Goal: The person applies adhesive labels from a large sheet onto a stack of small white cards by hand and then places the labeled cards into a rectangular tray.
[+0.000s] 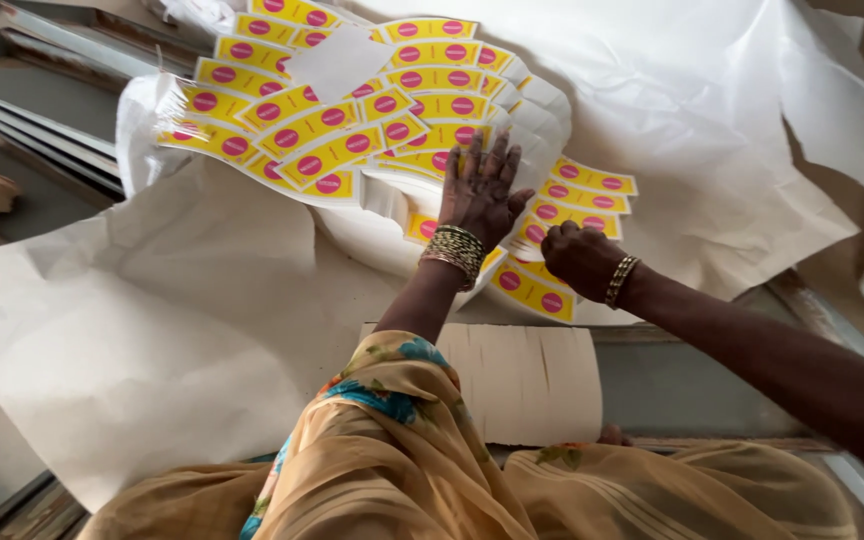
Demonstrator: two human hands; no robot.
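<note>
My left hand (480, 187) lies flat with fingers spread on a fanned spread of yellow labels with pink round spots (332, 125), pressing on the labels near the middle of the arc. My right hand (579, 257) is curled closed on the lower right end of the arc, pinching a yellow label (534, 291) at its edge. Both wrists wear bangles. The labels overlap like scales on a wide white paper sheet (702, 130).
A stack of white cut card strips (532, 375) lies just in front of my body. Crumpled white paper (132, 340) covers the left. A grey metal surface (692, 385) and rails (42, 120) border the work area. My yellow-orange garment fills the bottom.
</note>
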